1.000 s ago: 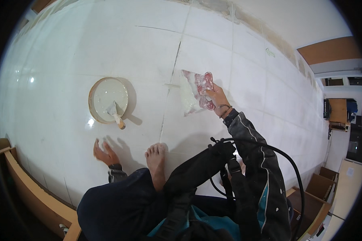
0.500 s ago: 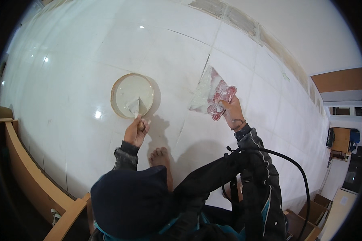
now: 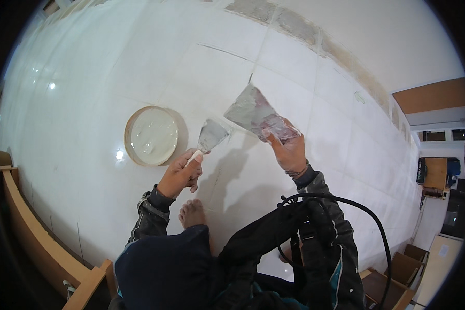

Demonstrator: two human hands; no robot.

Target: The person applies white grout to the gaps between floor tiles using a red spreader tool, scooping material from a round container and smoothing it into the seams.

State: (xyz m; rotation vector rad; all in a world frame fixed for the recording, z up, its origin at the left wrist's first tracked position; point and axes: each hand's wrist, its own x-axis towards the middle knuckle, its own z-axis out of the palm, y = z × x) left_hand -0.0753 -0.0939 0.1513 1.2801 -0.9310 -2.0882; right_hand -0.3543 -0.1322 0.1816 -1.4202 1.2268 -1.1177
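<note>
My left hand [image 3: 183,171] is closed round the handle of a small putty knife [image 3: 213,135], its blade smeared with pale paste. Close to its right, my right hand [image 3: 285,150] grips a wide plastering blade [image 3: 253,111], also coated with paste and showing reddish patches near the fingers. A narrow gap seems to lie between the two blades. On the floor left of the small knife stands a round tub [image 3: 127,135] with a tan rim, holding creamy white paste [image 3: 154,137].
White floor tiles [image 3: 88,111] surround my bare foot [image 3: 193,213]. Dark open joints [image 3: 223,52] run between some tiles. Rough grey patches [image 3: 297,26] line the wall base. A wooden frame [image 3: 41,232] stands at left; a black cable [image 3: 369,206] loops beside my right arm.
My left hand has lifted the putty knife out of the tub and moved it right, towards the wide blade. My right hand has turned the wide blade and shifted it slightly left.
</note>
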